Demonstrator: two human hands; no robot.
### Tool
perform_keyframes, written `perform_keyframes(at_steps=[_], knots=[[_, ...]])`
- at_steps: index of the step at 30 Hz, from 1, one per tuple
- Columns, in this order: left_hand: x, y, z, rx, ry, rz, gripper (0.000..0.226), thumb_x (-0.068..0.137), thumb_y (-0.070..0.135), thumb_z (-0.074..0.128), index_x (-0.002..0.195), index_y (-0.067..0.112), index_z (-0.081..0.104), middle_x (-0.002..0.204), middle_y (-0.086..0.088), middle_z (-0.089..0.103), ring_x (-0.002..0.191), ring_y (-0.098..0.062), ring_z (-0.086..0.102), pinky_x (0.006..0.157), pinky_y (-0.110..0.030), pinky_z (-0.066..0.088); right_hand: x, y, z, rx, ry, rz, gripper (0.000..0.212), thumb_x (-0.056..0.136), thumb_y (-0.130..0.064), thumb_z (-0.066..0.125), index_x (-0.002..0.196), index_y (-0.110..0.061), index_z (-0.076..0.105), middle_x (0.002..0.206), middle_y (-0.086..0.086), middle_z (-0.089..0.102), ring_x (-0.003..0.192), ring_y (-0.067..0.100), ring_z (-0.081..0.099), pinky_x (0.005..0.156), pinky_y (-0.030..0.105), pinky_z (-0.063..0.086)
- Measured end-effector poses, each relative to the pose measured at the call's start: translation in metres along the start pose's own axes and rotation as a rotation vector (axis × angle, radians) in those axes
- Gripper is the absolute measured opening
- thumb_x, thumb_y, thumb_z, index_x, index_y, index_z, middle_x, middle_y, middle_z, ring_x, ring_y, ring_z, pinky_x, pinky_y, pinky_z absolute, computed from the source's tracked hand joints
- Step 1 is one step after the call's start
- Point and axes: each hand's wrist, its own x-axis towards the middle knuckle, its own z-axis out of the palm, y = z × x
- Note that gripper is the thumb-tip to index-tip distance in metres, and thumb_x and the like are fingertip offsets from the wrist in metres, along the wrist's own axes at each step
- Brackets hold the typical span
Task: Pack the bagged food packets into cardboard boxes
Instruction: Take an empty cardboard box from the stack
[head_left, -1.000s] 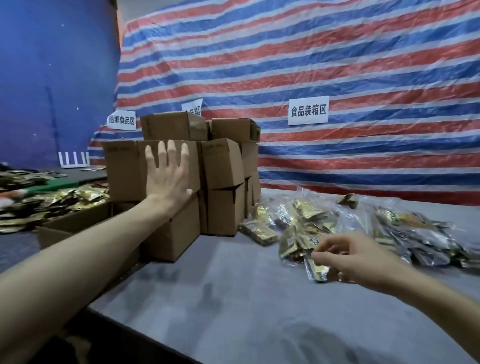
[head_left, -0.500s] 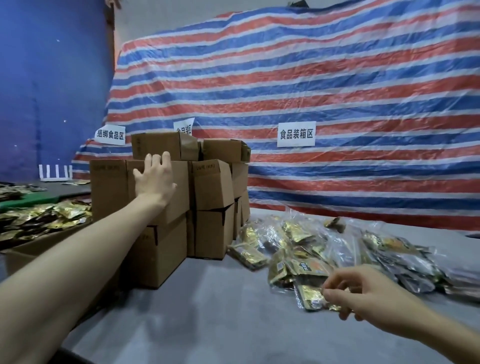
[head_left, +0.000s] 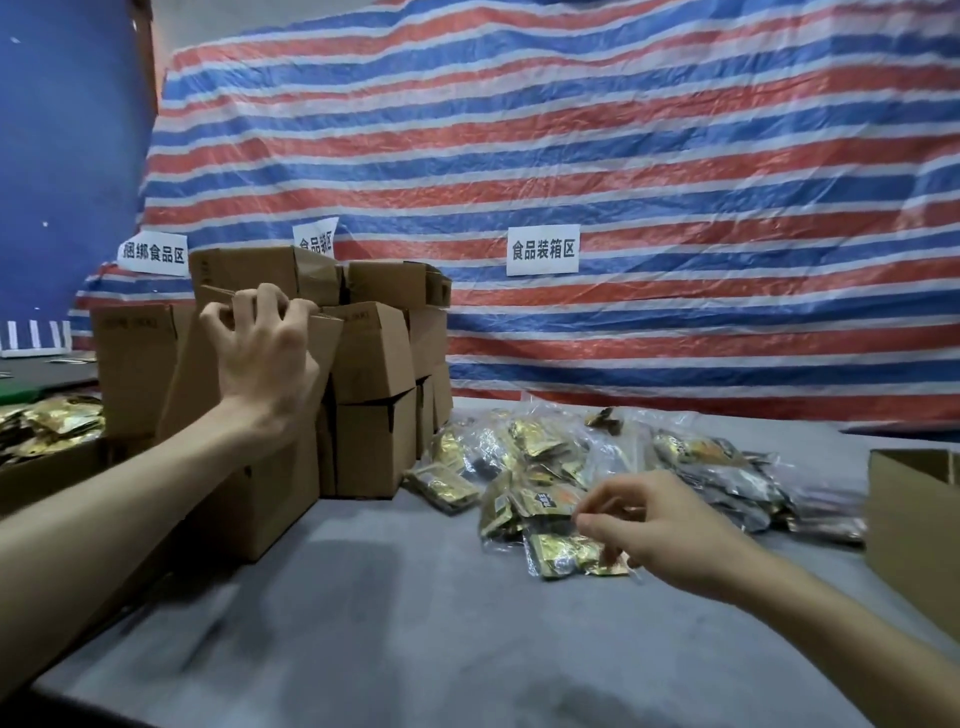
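Observation:
A stack of brown cardboard boxes (head_left: 374, 364) stands at the left of the grey table (head_left: 395, 623). My left hand (head_left: 265, 358) grips the top edge of a tilted box (head_left: 192, 384) in the stack's upper row, fingers curled over its rim. To the right lies a heap of clear bags holding gold and silver food packets (head_left: 691, 467). My right hand (head_left: 660, 525) hovers with loosely curled fingers just over the nearest bag (head_left: 566, 553); I cannot tell whether it touches the bag.
An open cardboard box (head_left: 914, 525) stands at the right edge of the table. At the far left a large box (head_left: 47, 478) holds loose gold packets (head_left: 52, 426). A red, white and blue striped tarp (head_left: 623, 182) with paper signs hangs behind.
My left hand went from flat against the box front to curled over its top edge, and the box now leans toward me. My right hand stays over the nearest bag.

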Motion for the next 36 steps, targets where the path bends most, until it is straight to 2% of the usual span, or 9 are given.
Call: perform_keyframes(at_steps=[5, 9, 15, 19, 23, 27, 30, 33, 36], knots=[[-0.047, 0.026, -0.027, -0.16, 0.112, 0.219, 0.037, 0.077, -0.006, 0.077, 0.113, 0.002, 0.072, 0.106, -0.025, 0.06, 0.106, -0.046, 0.052, 0.095, -0.06, 0.034, -0.009, 0.015, -0.004, 0.026, 0.034, -0.004, 0.004, 0.092, -0.025, 0.072, 0.095, -0.025, 0.071, 0.093, -0.003, 0.073, 0.076, 0.014, 0.071, 0.067, 0.03, 0.057], [-0.083, 0.065, -0.047, -0.387, 0.077, 0.373, 0.024, 0.083, 0.007, 0.068, 0.106, 0.001, 0.074, 0.099, -0.023, 0.061, 0.093, -0.044, 0.058, 0.084, -0.061, 0.046, -0.015, 0.037, -0.01, 0.048, 0.068, 0.078, 0.031, 0.084, -0.032, 0.08, 0.109, -0.032, 0.063, 0.102, -0.003, 0.07, 0.09, 0.019, 0.069, 0.081, 0.039, 0.058], [-0.122, 0.124, -0.061, -0.903, -0.154, 0.383, 0.031, 0.083, 0.025, 0.072, 0.113, 0.016, 0.067, 0.105, 0.0, 0.059, 0.096, -0.015, 0.057, 0.075, -0.03, 0.056, -0.034, 0.078, -0.018, 0.147, 0.149, 0.223, 0.097, 0.05, -0.058, 0.091, 0.132, -0.041, 0.041, 0.121, -0.014, 0.055, 0.112, 0.009, 0.058, 0.097, 0.036, 0.052], [-0.143, 0.145, -0.038, -1.105, -0.253, 0.504, 0.032, 0.09, 0.042, 0.066, 0.119, 0.032, 0.058, 0.11, 0.015, 0.054, 0.102, -0.006, 0.058, 0.081, -0.017, 0.052, -0.054, 0.106, -0.021, 0.248, 0.151, 0.217, 0.113, 0.041, -0.058, 0.089, 0.14, -0.045, 0.037, 0.13, -0.021, 0.055, 0.121, -0.001, 0.051, 0.1, 0.035, 0.046], [-0.167, 0.153, 0.003, -1.238, -0.472, 0.321, 0.076, 0.078, 0.06, 0.077, 0.142, 0.046, 0.039, 0.144, 0.019, 0.036, 0.136, -0.005, 0.041, 0.108, -0.021, 0.045, -0.066, 0.137, -0.011, 0.387, 0.185, 0.256, 0.096, 0.053, -0.039, 0.095, 0.137, -0.036, 0.049, 0.122, -0.011, 0.07, 0.116, 0.008, 0.063, 0.099, 0.046, 0.052], [-0.179, 0.16, 0.037, -1.412, -0.943, -0.044, 0.129, 0.049, 0.074, 0.088, 0.152, 0.055, 0.014, 0.154, 0.035, 0.03, 0.14, 0.014, 0.033, 0.112, -0.02, 0.033, -0.066, 0.161, 0.002, 0.344, 0.201, 0.302, 0.052, 0.079, -0.016, 0.086, 0.123, -0.03, 0.061, 0.115, -0.009, 0.072, 0.103, 0.001, 0.068, 0.082, 0.022, 0.056], [-0.189, 0.175, 0.055, -1.637, -1.181, -0.273, 0.116, 0.046, 0.056, 0.095, 0.145, 0.026, 0.042, 0.129, 0.011, 0.07, 0.116, -0.008, 0.067, 0.087, -0.022, 0.056, -0.068, 0.175, 0.005, 0.312, 0.168, 0.283, 0.047, 0.083, -0.005, 0.078, 0.121, -0.029, 0.064, 0.115, -0.006, 0.073, 0.105, 0.009, 0.068, 0.087, 0.025, 0.055], [-0.203, 0.189, 0.071, -1.739, -1.119, -0.419, 0.088, 0.051, 0.039, 0.086, 0.131, 0.019, 0.053, 0.121, -0.007, 0.073, 0.104, -0.021, 0.074, 0.077, -0.027, 0.06, -0.067, 0.185, -0.001, 0.422, 0.214, 0.301, 0.036, 0.085, 0.003, 0.06, 0.113, -0.016, 0.072, 0.108, 0.002, 0.076, 0.106, 0.023, 0.068, 0.084, 0.029, 0.055], [-0.211, 0.193, 0.076, -1.779, -1.104, -0.459, 0.099, 0.048, 0.039, 0.09, 0.136, 0.018, 0.05, 0.119, -0.006, 0.074, 0.106, -0.024, 0.073, 0.078, -0.029, 0.06, -0.053, 0.193, -0.011, 0.475, 0.378, 0.363, 0.035, 0.095, 0.013, 0.046, 0.098, -0.005, 0.075, 0.097, 0.013, 0.075, 0.095, 0.029, 0.07, 0.063, 0.028, 0.056]])
